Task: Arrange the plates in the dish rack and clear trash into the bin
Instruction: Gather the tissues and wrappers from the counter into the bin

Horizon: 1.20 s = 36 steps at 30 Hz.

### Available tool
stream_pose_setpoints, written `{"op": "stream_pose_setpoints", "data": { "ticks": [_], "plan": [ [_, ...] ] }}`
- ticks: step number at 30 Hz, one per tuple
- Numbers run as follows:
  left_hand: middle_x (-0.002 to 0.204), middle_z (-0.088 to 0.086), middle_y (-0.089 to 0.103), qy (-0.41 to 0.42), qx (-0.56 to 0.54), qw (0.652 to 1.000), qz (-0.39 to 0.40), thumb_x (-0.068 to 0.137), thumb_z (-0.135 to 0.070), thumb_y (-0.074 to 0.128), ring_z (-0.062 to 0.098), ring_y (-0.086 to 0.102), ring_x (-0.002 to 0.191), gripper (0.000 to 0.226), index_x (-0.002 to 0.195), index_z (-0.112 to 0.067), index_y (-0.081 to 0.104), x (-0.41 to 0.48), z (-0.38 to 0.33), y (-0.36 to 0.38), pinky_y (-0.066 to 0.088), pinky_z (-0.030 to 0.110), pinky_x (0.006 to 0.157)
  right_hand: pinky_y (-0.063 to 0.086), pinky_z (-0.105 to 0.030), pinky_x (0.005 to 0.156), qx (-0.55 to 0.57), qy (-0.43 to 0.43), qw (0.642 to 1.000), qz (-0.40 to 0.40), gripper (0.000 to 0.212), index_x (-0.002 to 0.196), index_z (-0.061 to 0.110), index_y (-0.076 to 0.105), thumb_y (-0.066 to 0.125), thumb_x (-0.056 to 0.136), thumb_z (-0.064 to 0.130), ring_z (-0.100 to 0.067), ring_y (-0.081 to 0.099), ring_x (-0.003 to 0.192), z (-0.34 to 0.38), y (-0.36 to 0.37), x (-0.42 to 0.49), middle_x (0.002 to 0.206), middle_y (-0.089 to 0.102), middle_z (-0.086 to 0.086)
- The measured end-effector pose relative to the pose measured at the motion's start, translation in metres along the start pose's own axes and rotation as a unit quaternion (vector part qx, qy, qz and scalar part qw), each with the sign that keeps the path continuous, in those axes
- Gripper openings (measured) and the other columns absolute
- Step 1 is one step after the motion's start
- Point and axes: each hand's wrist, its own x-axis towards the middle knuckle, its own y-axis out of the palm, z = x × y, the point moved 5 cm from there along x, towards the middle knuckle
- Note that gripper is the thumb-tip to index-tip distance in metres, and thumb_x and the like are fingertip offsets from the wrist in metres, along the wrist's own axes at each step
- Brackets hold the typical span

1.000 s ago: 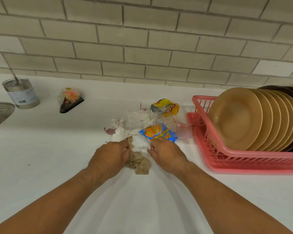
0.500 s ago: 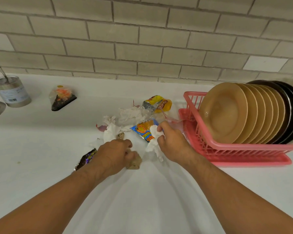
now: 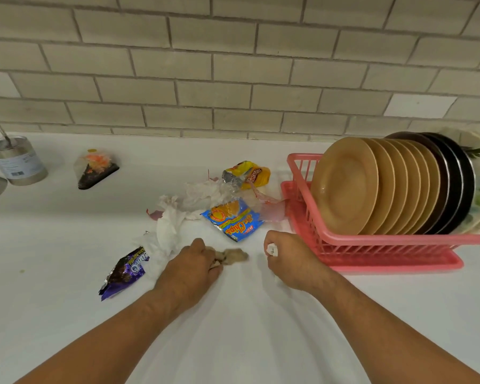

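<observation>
On the counter (image 3: pixel 67 314) beside the filled dish rack (image 3: pixel 399 241), trash clearing: left hand (image 3: pixel 190 268) clutches brown paper (image 3: pixel 234 256), right hand (image 3: pixel 291 260) fists a tissue (image 3: pixel 271 249); loose wrappers (image 3: pixel 234 223) likely need gathering next.

Both bare forearms come in from the bottom corners and angle toward each other over the bench (image 3: pixel 244 336). Left hand (image 3: pixel 191 268) is knuckles-up, fingers curled down onto a wad of brown paper (image 3: pixel 233 256) that sticks out past them. Right hand (image 3: pixel 291 261) is balled into a fist, with a bit of white tissue (image 3: pixel 272 249) poking out near the thumb.
</observation>
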Motion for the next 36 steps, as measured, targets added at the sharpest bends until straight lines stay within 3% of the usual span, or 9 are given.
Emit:
{"op": "stream_pose_setpoints", "data": {
  "ticks": [7,11,14,17,21,26,29,33,36],
  "plan": [
    [0.090,0.003,0.052,-0.055,-0.049,0.997,0.013,0.091,-0.016,0.050,0.023,0.056,0.085,0.023,0.072,-0.018,0.037,-0.005,-0.022,-0.012,0.036,0.027,0.066,0.052,-0.036,0.050,0.045,-0.023,0.999,-0.001,0.017,0.080,0.021,0.053,0.050,0.091,0.009,-0.028,0.066,0.067,-0.009,-0.008,-0.008,0.085,0.059,-0.006],
    [0.109,0.003,0.061,-0.067,-0.069,0.995,0.039,0.091,-0.011,0.047,0.022,0.057,0.096,0.026,0.113,-0.023,0.049,-0.010,-0.025,-0.003,0.044,0.028,0.076,0.039,-0.027,0.048,0.049,-0.040,0.998,0.012,0.027,0.078,0.028,0.050,0.070,0.083,0.045,-0.015,0.052,0.064,-0.015,-0.015,-0.015,0.083,0.055,0.001],
    [0.110,0.001,0.058,-0.072,-0.092,0.993,0.021,0.097,-0.031,0.047,0.020,0.056,0.102,0.027,0.123,-0.027,0.053,-0.014,-0.033,-0.002,0.044,0.028,0.083,0.046,-0.035,0.061,0.058,-0.059,0.997,-0.006,0.047,0.069,0.021,0.053,0.051,0.088,0.063,-0.017,0.054,0.068,-0.017,-0.021,-0.023,0.071,0.057,0.001],
    [0.087,-0.002,0.046,-0.092,-0.107,0.990,-0.001,0.084,-0.063,0.053,0.016,0.052,0.080,0.041,0.089,-0.024,0.062,-0.021,-0.043,-0.007,0.038,0.027,0.066,0.050,-0.038,0.079,0.079,-0.057,0.995,-0.006,0.052,0.080,0.007,0.062,0.036,0.099,0.048,-0.025,0.060,0.082,-0.023,-0.026,-0.031,0.082,0.067,-0.007],
    [0.080,-0.001,0.039,-0.105,-0.106,0.989,-0.013,0.082,-0.052,0.064,0.017,0.048,0.071,0.044,0.056,-0.024,0.041,-0.031,-0.061,-0.014,0.032,0.027,0.058,0.055,-0.035,0.073,0.078,-0.056,0.995,0.003,0.019,0.087,0.017,0.064,0.046,0.090,0.023,-0.016,0.063,0.082,-0.034,-0.030,-0.040,0.090,0.067,0.002],
    [0.095,0.000,0.061,-0.076,-0.164,0.983,-0.020,0.092,-0.015,0.052,0.011,0.066,0.077,0.017,0.082,-0.025,0.060,-0.046,-0.080,-0.023,0.050,0.027,0.072,0.049,-0.014,0.061,0.107,-0.056,0.989,0.085,0.020,0.089,0.019,0.075,0.058,0.088,0.009,-0.009,0.065,0.077,-0.047,-0.030,-0.060,0.092,0.067,0.006],
    [0.087,-0.001,0.060,-0.100,-0.262,0.960,0.013,0.092,0.002,0.041,0.008,0.068,0.062,0.036,0.111,-0.019,0.064,-0.060,-0.087,-0.020,0.054,0.026,0.063,0.046,-0.016,0.051,0.175,-0.028,0.982,0.065,0.020,0.087,0.021,0.073,0.058,0.090,0.007,-0.006,0.059,0.062,-0.056,-0.034,-0.073,0.096,0.066,0.003],
    [0.067,-0.001,0.062,-0.086,-0.251,0.964,0.000,0.094,-0.005,0.042,0.002,0.061,0.048,0.028,0.091,-0.022,0.064,-0.077,-0.096,-0.025,0.046,0.024,0.051,0.060,-0.042,0.067,0.321,0.031,0.946,0.036,0.016,0.097,0.017,0.064,0.050,0.096,0.008,-0.021,0.065,0.071,-0.060,-0.034,-0.099,0.098,0.060,-0.010],
    [0.055,-0.002,0.065,-0.068,-0.217,0.974,-0.005,0.094,-0.029,0.056,0.011,0.064,0.060,0.023,0.073,-0.020,0.062,-0.090,-0.099,-0.027,0.044,0.025,0.057,0.060,-0.046,0.059,0.373,0.071,0.924,0.035,0.016,0.102,0.014,0.064,0.049,0.099,0.010,-0.025,0.061,0.065,-0.057,-0.030,-0.123,0.092,0.055,-0.012]
  ]
}}
